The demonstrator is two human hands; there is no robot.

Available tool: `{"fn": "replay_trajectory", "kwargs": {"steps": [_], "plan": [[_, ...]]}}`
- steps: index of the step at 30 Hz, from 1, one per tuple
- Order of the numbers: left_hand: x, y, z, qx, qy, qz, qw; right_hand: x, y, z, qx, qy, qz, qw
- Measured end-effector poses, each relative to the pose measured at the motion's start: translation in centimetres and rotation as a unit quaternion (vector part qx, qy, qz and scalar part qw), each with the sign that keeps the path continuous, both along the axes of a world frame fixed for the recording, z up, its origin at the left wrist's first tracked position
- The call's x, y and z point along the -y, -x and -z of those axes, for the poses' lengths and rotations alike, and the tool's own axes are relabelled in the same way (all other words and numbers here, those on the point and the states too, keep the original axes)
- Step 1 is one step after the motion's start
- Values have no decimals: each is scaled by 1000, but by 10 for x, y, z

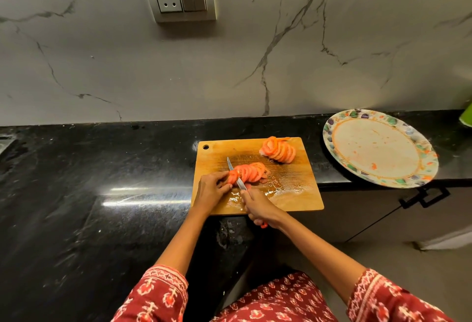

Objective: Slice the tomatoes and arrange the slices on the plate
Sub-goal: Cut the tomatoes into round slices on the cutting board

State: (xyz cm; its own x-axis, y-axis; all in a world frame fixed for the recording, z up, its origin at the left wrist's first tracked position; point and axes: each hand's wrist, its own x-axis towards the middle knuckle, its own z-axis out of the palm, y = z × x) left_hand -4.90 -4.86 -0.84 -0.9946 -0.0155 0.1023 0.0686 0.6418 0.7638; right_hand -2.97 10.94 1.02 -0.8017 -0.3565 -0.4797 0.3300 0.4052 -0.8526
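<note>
- Left hand (213, 189): fingers curled on the uncut tomato end (233, 176), on the cutting board (293, 194).
- Right hand (258, 208): clamped on the knife (236, 174), blade in the tomato.
- Sliced tomato (279, 151): at the board's far side.
- Plate (380, 148): right of the board, well apart.

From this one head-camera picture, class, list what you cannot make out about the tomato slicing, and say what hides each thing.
- Knife handle: wrapped by the right hand; only an orange tip shows.
- Unsliced end of the near tomato: covered by the left hand's fingers.
- Green object beyond the plate: cut off by the right edge.
- Slice count in the far sliced tomato: slices overlap, too small to tell.
- Item at far left on the counter: cut off by the edge.
</note>
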Motion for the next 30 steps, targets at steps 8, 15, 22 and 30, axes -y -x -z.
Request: {"fn": "replay_trajectory", "kwargs": {"steps": [8,15,22,30], "plan": [[11,-11,-3,6,-5,12,1000,8,7,-5,4,3,-7,1000],[5,-15,-3,-11,-31,-21,999,9,7,-5,43,33,9,998],[4,-14,-6,25,-56,-39,997,15,8,-4,52,39,24,998],[4,-13,-7,3,-24,-48,999,11,0,-5,66,55,16,996]]}}
